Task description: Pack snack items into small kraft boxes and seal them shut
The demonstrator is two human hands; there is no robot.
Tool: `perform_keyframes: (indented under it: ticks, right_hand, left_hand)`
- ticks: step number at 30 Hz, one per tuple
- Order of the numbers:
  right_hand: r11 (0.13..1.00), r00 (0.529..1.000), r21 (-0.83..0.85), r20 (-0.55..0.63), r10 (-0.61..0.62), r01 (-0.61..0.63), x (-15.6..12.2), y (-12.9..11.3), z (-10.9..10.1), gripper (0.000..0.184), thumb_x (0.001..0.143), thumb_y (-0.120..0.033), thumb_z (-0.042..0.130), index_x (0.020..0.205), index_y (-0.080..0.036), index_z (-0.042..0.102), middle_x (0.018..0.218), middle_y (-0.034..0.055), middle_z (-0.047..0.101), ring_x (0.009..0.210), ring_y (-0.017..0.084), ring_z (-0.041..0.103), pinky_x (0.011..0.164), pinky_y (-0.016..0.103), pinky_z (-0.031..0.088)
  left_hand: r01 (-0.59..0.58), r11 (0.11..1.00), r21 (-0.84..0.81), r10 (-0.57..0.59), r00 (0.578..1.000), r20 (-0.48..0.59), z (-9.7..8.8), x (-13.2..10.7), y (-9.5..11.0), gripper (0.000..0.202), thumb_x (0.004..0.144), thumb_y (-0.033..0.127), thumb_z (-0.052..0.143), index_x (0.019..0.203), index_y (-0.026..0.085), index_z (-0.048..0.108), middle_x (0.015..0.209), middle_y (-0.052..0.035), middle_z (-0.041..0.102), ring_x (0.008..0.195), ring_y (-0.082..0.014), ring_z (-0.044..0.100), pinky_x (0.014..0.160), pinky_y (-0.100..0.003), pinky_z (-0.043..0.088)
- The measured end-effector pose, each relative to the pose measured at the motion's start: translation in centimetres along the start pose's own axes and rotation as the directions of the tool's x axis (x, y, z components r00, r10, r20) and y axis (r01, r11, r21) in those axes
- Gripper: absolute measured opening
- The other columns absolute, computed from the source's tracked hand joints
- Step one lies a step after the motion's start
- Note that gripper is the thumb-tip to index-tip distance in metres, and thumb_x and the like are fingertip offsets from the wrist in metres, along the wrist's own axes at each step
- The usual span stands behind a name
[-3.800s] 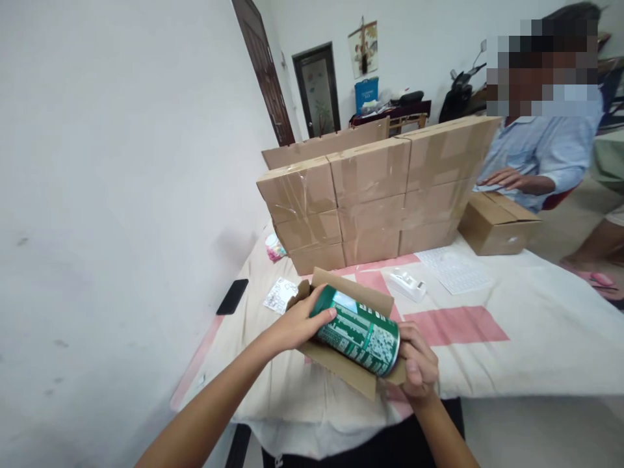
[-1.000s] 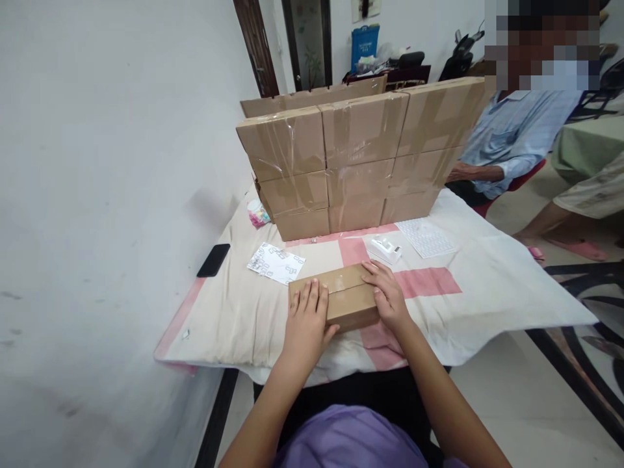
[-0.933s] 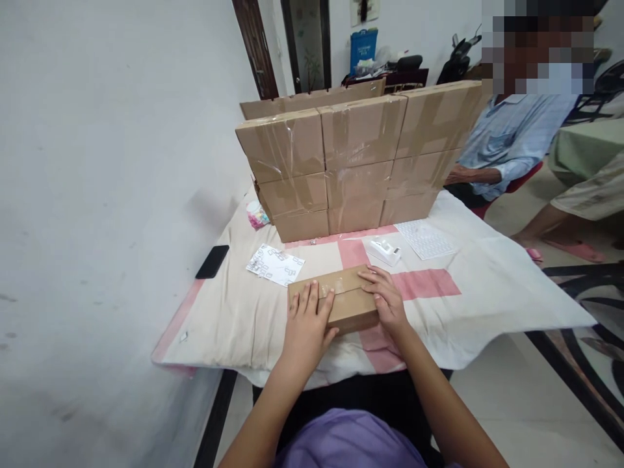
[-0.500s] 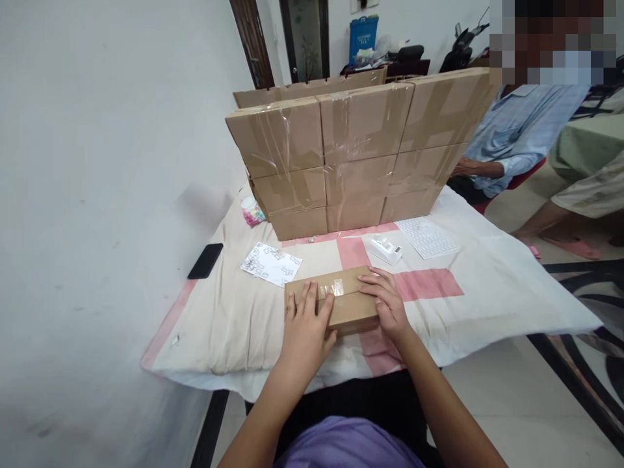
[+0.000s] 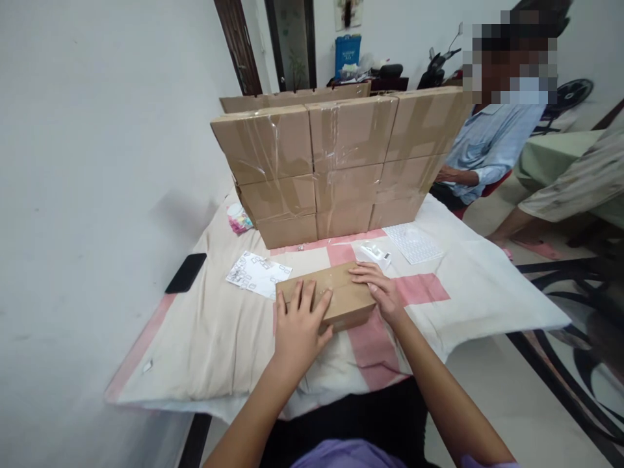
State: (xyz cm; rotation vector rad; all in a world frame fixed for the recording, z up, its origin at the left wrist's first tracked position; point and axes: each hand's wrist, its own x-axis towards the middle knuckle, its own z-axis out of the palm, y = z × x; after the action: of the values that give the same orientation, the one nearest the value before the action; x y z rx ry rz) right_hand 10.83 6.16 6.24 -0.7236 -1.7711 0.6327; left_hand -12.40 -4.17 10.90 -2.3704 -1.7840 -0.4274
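Note:
A closed brown cardboard box (image 5: 344, 300) lies before me on the cloth-covered table, with a piece of clear tape on its top seam. My left hand (image 5: 301, 322) grips its left part, fingers spread over the top and thumb low at the front side. On the right end, my right hand (image 5: 383, 292) has its fingers over the top edge and its palm against the side. Just beyond the box sits a white tape dispenser (image 5: 377, 255). A printed white sheet (image 5: 258, 273) lies behind the box's left corner.
A wall of taped cardboard boxes (image 5: 341, 166) stands across the table's back. On the left lie a black phone (image 5: 186, 273) and a jar with colourful contents (image 5: 238, 219). A patterned white sheet (image 5: 414, 244) is at right. Another person (image 5: 497, 143) sits beyond the boxes.
The camera view has shifted, so the surroundings appear further left. Both hands stay on the box, which looks slightly turned, and its tape glints less.

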Motion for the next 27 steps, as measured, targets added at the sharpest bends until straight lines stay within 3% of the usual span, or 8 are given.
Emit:
perform_keyframes:
  ticks: [3,5,7,10,15,21,27]
  right_hand:
    - [0.959,0.957,-0.113,-0.163,0.241,-0.261,1.1,2.8,-2.5,0.038,0.096,-0.046,0.046,0.111,-0.023,0.072,0.126,0.0127,0.069,0.122,0.030,0.060,0.105,0.051,0.046]
    - [0.887,0.903,-0.230,-0.264,0.339,-0.400,2.5,5.1,-4.2,0.035,0.088,-0.047,0.052,0.098,-0.020,0.072,0.114,0.0142,0.069,0.111,0.030,0.062,0.098,0.049,0.047]
    - [0.842,0.882,-0.293,-0.282,0.377,-0.453,4.2,7.3,-5.6,0.030,0.082,-0.046,0.055,0.077,-0.020,0.067,0.094,0.0119,0.067,0.094,0.029,0.063,0.092,0.048,0.048]
    - [0.806,0.864,-0.333,-0.310,0.396,-0.489,6.6,9.7,-6.8,0.030,0.081,-0.045,0.055,0.061,-0.022,0.052,0.075,0.0052,0.059,0.076,0.023,0.058,0.082,0.042,0.049]
    - [0.783,0.833,-0.296,-0.282,0.476,-0.547,7.4,11.5,-7.2,0.027,0.089,-0.044,0.048,0.073,-0.022,0.053,0.062,-0.0022,0.055,0.058,0.018,0.058,0.060,0.030,0.047]
    - [0.792,0.843,-0.290,-0.210,0.495,-0.537,6.0,11.3,-7.3,0.029,0.094,-0.046,0.049,0.087,-0.021,0.062,0.081,0.0026,0.069,0.065,0.018,0.063,0.066,0.032,0.049]
    - [0.804,0.883,-0.369,-0.145,0.447,-0.467,6.2,9.7,-7.1,0.029,0.098,-0.045,0.048,0.099,-0.022,0.065,0.100,0.0067,0.072,0.085,0.023,0.065,0.080,0.037,0.049]
  left_hand:
    - [-0.022,1.000,-0.004,0.022,1.000,-0.021,0.5,0.5,-0.5,0.066,0.085,0.034,0.072,0.147,0.035,0.052,0.157,-0.0099,0.049,0.147,-0.0396,0.040,0.117,-0.073,0.029]
    - [-0.034,0.999,-0.017,0.033,0.999,-0.027,0.9,1.5,-1.1,0.064,0.084,0.034,0.073,0.146,0.036,0.054,0.156,-0.0086,0.051,0.146,-0.0391,0.041,0.117,-0.072,0.029]
    - [-0.038,0.999,-0.034,0.037,0.999,-0.023,1.3,3.1,-1.9,0.064,0.083,0.033,0.074,0.144,0.036,0.056,0.155,-0.0069,0.052,0.146,-0.0384,0.042,0.117,-0.071,0.030]
    - [-0.035,0.997,-0.062,0.034,0.999,-0.003,2.0,6.6,-3.2,0.064,0.081,0.030,0.076,0.142,0.037,0.057,0.155,-0.0034,0.052,0.147,-0.0359,0.042,0.118,-0.068,0.032]
    - [-0.022,0.999,-0.047,0.022,1.000,0.009,3.3,11.2,-5.0,0.063,0.079,0.027,0.078,0.139,0.036,0.060,0.155,-0.0020,0.053,0.146,-0.0348,0.044,0.120,-0.067,0.030]
    - [-0.104,0.994,0.038,0.107,0.991,-0.081,4.9,11.4,-5.9,0.063,0.083,0.033,0.073,0.144,0.035,0.055,0.155,-0.0041,0.052,0.144,-0.0363,0.045,0.118,-0.067,0.032]
    - [-0.103,0.993,0.053,0.108,0.990,-0.092,4.9,11.3,-5.9,0.063,0.083,0.034,0.073,0.143,0.035,0.056,0.155,-0.0050,0.052,0.143,-0.0369,0.046,0.117,-0.065,0.034]
